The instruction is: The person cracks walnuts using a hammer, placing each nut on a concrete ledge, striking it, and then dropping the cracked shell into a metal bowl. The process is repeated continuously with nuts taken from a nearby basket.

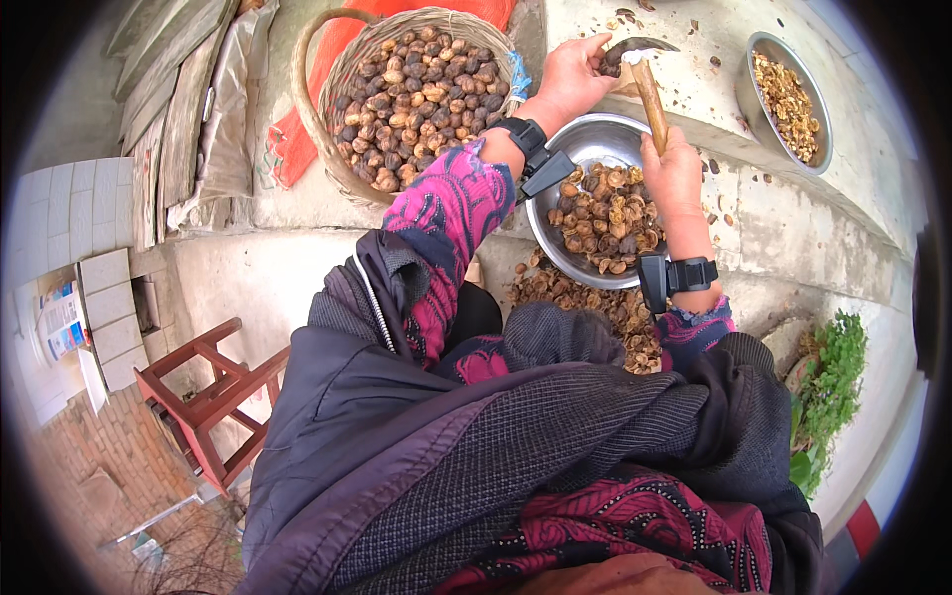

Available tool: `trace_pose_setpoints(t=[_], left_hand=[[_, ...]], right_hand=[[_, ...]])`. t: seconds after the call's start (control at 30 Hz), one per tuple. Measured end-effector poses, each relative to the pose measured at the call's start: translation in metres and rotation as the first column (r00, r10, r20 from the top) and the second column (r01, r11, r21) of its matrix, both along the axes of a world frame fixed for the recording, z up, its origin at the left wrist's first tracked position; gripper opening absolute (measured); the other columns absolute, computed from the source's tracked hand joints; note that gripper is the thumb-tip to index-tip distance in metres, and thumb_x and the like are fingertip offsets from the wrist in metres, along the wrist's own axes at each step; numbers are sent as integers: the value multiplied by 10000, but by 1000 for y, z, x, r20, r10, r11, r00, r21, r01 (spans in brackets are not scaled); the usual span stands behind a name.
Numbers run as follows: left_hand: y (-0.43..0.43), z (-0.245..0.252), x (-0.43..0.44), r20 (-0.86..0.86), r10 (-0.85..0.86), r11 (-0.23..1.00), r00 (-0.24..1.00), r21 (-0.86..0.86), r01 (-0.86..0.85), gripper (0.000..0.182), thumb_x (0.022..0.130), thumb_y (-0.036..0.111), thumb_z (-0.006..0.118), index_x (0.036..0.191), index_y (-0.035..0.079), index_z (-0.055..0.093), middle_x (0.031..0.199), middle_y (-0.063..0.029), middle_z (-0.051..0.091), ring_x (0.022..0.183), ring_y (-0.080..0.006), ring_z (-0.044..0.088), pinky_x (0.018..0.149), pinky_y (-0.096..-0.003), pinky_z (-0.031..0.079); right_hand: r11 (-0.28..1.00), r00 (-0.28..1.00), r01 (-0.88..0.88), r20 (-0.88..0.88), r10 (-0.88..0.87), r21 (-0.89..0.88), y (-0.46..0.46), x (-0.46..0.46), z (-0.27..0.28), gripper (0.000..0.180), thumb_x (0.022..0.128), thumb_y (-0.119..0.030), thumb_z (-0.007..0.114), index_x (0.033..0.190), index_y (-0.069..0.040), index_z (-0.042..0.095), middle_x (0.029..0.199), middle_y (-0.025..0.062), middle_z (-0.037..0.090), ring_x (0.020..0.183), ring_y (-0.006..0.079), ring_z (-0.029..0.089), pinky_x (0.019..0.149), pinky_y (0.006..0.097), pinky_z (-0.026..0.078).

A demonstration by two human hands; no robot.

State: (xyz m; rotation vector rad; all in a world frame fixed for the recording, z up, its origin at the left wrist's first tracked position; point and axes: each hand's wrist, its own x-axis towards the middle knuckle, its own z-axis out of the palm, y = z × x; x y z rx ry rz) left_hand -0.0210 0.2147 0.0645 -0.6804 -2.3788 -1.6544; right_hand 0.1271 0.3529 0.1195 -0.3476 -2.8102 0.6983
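My right hand (675, 171) grips the wooden handle of a hammer-like tool (650, 97) with a dark, curved, pointed metal head and something white at the joint. My left hand (569, 74) is on the concrete ledge with its fingers and thumb around the near end of that head. Whether a walnut is between these fingers is hidden. Below both hands, a steel bowl (547, 230) holds cracked walnut shells (606, 216). To the left stands a wicker basket (312, 111) full of whole walnuts (420, 104).
A metal basin (822, 111) of walnut kernels (785, 104) stands on the concrete ledge (714, 97) at right. Shells (565, 294) are heaped below the bowl. Orange mesh sacking (297, 152) lies beneath the basket. A red-brown wooden stool (201, 409) and a green plant (837, 387) flank me.
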Motion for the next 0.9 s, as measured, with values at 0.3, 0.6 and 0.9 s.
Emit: trace_pose_setpoints(t=[0.3, 0.6, 0.9], left_hand=[[-7, 22, 45, 9, -342, 939, 940, 31, 341, 536, 697, 169, 827, 1195, 77, 653, 943, -104, 687, 827, -214, 658, 757, -319, 552], [-159, -13, 17, 123, 365, 661, 923, -732, -164, 329, 784, 301, 744, 989, 44, 735, 979, -162, 721, 916, -254, 704, 807, -380, 549], [-186, -64, 6, 156, 527, 312, 835, -950, -19, 287, 826, 183, 626, 1051, 34, 722, 1121, -193, 677, 1075, -330, 650, 893, -419, 536]], right_hand=[[909, 959, 105, -202, -201, -402, 16, 30, -3, 220, 895, -237, 718, 864, -37, 631, 692, 45, 619, 636, 94, 533, 622, 287, 484], [821, 957, 79, -188, -222, -566, 16, 59, -28, 193, 900, -205, 722, 876, -33, 639, 730, -10, 593, 676, 50, 491, 628, 238, 457], [817, 975, 41, -156, -158, -575, 0, 58, -20, 187, 892, -191, 730, 876, -28, 640, 693, -33, 543, 650, 41, 450, 593, 226, 428]])
